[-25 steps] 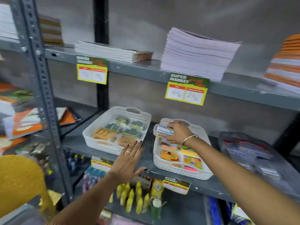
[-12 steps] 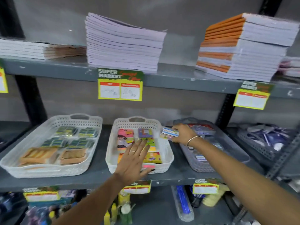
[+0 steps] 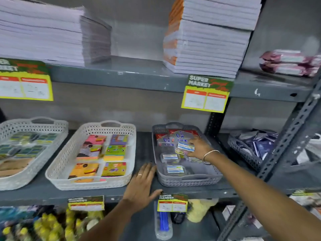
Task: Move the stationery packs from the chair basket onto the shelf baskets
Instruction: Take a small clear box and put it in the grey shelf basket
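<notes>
Currently right hand (image 3: pixel 198 147) fingers pinch a pack (image 3: pixel 185 147) inside the grey basket (image 3: pixel 189 181); left hand (image 3: pixel 141 185) lies flat, fingers together, just left of it.

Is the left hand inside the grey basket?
No, the left hand rests flat on the shelf beside the grey basket.

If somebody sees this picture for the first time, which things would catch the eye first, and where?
Probably the right hand, holding a small pack with a white and blue label in the grey basket on the middle shelf. The left hand lies flat on the shelf edge beside it, next to the white basket of bright coloured packs. Tall stacks of notebooks fill the upper shelf.
</notes>
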Demonstrator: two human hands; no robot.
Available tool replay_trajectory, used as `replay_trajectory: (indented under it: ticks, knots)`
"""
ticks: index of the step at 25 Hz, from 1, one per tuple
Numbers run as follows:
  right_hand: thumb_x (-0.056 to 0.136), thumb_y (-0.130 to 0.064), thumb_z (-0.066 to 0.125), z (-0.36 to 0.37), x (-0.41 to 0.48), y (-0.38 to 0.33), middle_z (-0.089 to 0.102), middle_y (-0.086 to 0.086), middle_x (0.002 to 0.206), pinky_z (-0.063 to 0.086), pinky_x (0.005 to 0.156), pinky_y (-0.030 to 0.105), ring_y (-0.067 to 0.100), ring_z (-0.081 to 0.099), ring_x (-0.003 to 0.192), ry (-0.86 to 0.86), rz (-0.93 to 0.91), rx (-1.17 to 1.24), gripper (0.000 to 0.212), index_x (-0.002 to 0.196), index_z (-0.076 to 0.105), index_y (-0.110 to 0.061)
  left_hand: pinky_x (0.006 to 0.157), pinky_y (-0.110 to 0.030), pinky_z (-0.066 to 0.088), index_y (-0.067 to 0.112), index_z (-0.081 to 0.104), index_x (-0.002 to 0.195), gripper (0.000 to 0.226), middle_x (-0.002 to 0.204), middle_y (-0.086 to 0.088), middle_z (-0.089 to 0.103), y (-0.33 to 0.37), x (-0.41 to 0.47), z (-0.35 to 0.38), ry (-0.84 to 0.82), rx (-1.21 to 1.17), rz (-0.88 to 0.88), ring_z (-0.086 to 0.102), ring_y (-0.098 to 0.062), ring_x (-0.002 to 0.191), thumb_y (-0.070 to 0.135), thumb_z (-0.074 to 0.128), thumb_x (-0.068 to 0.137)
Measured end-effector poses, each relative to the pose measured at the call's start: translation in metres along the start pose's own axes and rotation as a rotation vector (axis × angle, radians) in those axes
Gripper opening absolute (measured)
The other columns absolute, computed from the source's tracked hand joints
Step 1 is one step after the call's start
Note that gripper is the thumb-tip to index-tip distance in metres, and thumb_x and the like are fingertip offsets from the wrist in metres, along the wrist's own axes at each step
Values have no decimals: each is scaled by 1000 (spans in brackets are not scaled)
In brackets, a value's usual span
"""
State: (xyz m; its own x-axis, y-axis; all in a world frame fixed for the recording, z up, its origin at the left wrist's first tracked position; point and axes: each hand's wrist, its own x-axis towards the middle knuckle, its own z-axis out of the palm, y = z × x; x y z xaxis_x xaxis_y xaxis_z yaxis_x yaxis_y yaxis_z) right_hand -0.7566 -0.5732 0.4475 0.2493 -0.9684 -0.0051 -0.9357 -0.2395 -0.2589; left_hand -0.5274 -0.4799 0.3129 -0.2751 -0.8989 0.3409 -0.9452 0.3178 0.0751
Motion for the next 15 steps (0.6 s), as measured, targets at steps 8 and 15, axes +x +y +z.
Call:
replay_trajectory:
  ticks: [8,15]
  knots:
    - [74,-32,71,28,1,76,55,14,123,42,96,32,28,53,110,-227,-61,-206,49,115,57,-11,80,-42,54,10,65,113,76,118,-9,65,-3,-6,32,-53,105,-65,62,-26,106,69,30,81]
    - [78,-29,68,46,11,83,43,16,134,38,103,34,30,42,123,-301,-119,-291,56,126,43,-12,85,-44,52,12,60,118,72,120,-8,63,-1,-5,28,-57,122,-48,61,-27,107,68,36,79]
